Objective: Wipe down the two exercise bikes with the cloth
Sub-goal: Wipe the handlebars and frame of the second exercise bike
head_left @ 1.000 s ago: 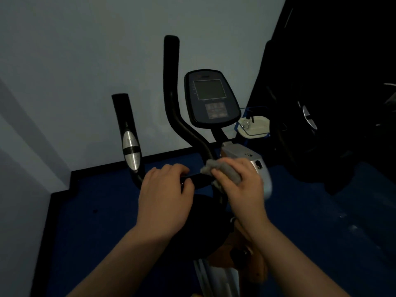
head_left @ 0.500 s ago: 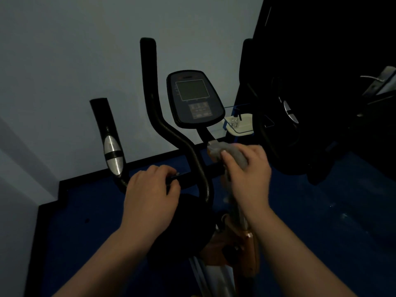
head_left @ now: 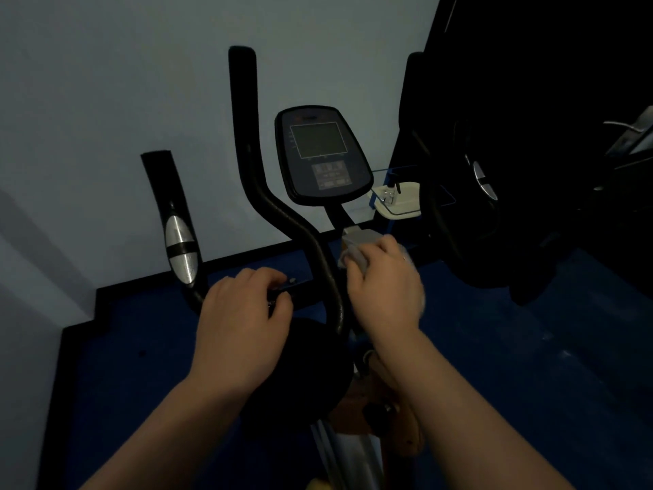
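In the head view we see the left hand (head_left: pixel 243 320) curled around the exercise bike's (head_left: pixel 323 155) black crossbar at about 7 o'clock from the console. At 5 o'clock the right hand (head_left: pixel 385 288) presses the bunched grey cloth (head_left: pixel 357 247) against the stem, fingers closed over it.

R hand (head_left: pixel 383 288) w/ cloth (head_left: pixel 357 245) has slid off the crossbar up to the post under the console (head_left: pixel 323 155); L hand (head_left: pixel 243 313) hasn't shifted grip.

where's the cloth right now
In the head view the grey cloth sits just right of centre, bunched under the right hand against the bike's post, just below the console.
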### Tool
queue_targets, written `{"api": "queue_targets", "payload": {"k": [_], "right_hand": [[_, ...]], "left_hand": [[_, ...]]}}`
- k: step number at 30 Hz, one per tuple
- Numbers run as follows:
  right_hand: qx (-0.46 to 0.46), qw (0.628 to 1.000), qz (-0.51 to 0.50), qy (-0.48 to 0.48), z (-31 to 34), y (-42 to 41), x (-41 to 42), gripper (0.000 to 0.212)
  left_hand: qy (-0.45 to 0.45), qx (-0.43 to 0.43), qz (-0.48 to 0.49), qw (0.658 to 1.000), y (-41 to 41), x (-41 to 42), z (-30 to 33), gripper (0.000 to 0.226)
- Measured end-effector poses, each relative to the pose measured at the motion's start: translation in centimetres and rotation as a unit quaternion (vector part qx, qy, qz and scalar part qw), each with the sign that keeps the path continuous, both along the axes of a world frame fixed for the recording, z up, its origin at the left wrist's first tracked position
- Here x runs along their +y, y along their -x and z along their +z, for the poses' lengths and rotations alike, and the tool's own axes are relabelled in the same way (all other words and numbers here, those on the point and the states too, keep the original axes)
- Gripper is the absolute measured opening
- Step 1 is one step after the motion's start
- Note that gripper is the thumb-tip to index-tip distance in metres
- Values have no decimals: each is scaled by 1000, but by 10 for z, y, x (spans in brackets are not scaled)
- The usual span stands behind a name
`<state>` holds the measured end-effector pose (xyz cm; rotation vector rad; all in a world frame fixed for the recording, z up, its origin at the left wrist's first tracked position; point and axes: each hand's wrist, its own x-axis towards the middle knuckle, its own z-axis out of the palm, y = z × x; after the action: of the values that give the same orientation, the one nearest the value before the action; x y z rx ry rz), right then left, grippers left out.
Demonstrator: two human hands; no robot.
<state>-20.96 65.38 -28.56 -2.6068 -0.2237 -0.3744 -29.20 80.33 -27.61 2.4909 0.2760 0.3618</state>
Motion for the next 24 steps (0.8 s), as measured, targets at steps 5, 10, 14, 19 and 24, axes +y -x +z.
{"api": "queue_targets", "payload": {"k": [5,10,14,19,24], "right_hand": [[6,999,47,17,2,1,-30,18],[23,999,15,-28,-3,2,4,23],[78,985,61,-141,6,3,-22,18],[-66,955,240,-164,35,-6,-6,22],[-29,880,454,136,28,-9,20,30]], "left_hand": [[7,-5,-3,1000,0,-1,-1,29],[11,-10,-2,1000,0,0,-3,27],[14,-22,-10,1000,-1,2,-5,27],[141,-145,12,979,5,6,-5,21],[104,-264,90,955,4,54,1,26]]}}
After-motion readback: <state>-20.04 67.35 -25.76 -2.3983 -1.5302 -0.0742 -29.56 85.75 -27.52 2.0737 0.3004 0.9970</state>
